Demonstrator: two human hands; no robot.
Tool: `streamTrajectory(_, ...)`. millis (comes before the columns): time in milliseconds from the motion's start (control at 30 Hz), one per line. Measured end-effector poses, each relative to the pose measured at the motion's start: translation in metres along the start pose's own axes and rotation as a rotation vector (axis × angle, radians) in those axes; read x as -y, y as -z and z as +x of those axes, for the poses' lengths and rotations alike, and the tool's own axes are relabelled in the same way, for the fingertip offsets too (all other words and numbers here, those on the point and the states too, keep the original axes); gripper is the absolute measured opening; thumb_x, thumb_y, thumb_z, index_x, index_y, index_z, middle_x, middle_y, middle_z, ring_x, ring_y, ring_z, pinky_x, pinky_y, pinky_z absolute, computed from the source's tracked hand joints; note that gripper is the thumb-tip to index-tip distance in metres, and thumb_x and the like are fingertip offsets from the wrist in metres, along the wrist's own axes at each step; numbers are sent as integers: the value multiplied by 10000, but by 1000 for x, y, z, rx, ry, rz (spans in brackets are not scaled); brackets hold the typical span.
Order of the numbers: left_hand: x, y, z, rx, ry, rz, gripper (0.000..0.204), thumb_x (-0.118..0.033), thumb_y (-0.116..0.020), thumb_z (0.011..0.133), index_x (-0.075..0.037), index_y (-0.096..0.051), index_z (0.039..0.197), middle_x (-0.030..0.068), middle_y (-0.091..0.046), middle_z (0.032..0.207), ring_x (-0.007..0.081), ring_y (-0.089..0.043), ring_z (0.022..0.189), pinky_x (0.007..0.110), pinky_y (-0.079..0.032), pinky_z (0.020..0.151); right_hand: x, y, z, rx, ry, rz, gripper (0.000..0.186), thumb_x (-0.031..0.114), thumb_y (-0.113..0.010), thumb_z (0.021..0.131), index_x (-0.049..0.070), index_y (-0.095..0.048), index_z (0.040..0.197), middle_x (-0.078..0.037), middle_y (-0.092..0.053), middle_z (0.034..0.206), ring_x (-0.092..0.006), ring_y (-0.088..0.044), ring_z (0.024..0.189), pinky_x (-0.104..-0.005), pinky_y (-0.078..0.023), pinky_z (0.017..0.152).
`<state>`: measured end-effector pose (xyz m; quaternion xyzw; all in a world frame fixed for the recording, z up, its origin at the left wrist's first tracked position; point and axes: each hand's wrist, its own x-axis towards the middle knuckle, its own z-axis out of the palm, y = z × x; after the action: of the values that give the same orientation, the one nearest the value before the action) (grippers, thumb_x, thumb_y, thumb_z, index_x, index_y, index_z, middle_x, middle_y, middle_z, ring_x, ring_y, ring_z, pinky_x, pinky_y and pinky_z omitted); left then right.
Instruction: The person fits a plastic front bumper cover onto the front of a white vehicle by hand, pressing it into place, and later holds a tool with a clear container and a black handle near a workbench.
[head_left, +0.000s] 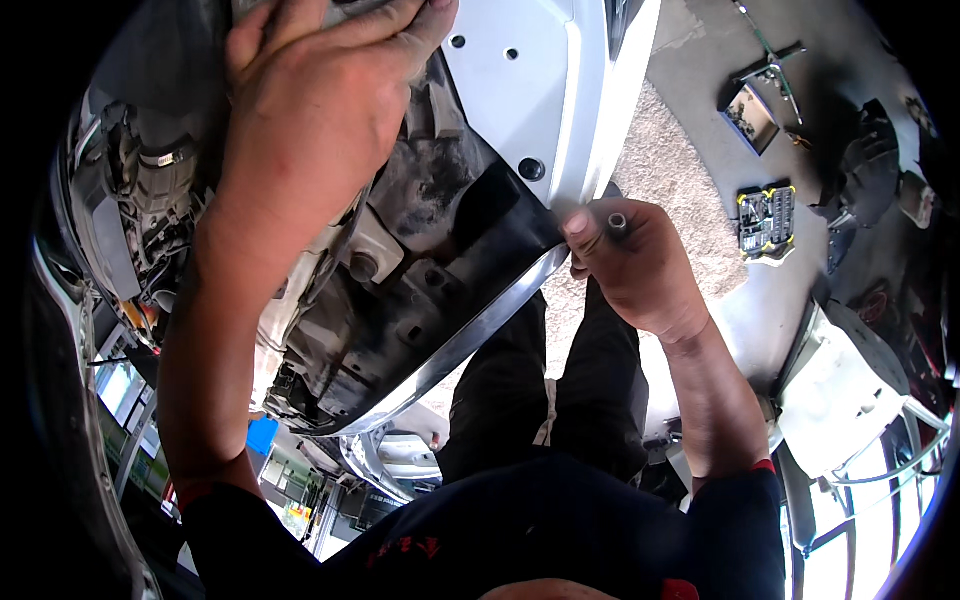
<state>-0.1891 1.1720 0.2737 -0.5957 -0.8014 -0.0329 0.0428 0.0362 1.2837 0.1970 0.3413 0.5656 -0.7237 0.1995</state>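
Observation:
My left hand (315, 95) reaches to the top of the picture, over the car's open front end. Its fingers are spread, resting by a grey part (348, 10); the fingertips are partly cut off. My right hand (635, 265) is closed at the edge of a silver-white body panel (510, 100), the thumb by the panel's corner. A socket tool (617, 222) pokes out of that hand, its round hollow metal end up; the rest is hidden. Between my arms lies the dirty black inner lining (440, 180) with a capped reservoir neck (363, 266) beside it.
Engine bay parts (150, 170) fill the left. On the floor to the right lie a gravel-coloured mat (680, 170), a small tray of hardware (750, 118) and an open socket set case (767, 222). A white panel on a stand (845, 390) is at the lower right.

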Motion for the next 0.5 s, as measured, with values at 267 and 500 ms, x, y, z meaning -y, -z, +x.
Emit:
streamTrajectory(267,11,-19,-6,-143,-81,-83,369,-38,-674,769,-63,-692,1136,88,-725,931,267,-552,1044,389,-361,970,-4,-2,1,-29,89,28,554,521,-608,891,-14,-657,758,-4,-560,574,-70,-511,542,-246,-410,503)
streamTrajectory(500,-1,-14,-13,-84,-38,86,317,-90,-669,812,-81,-704,1127,102,-730,938,266,-556,1057,399,-357,986,15,5,0,30,31,-102,517,467,-600,928,-10,-663,740,-13,-577,578,-80,-520,555,-250,-429,540)
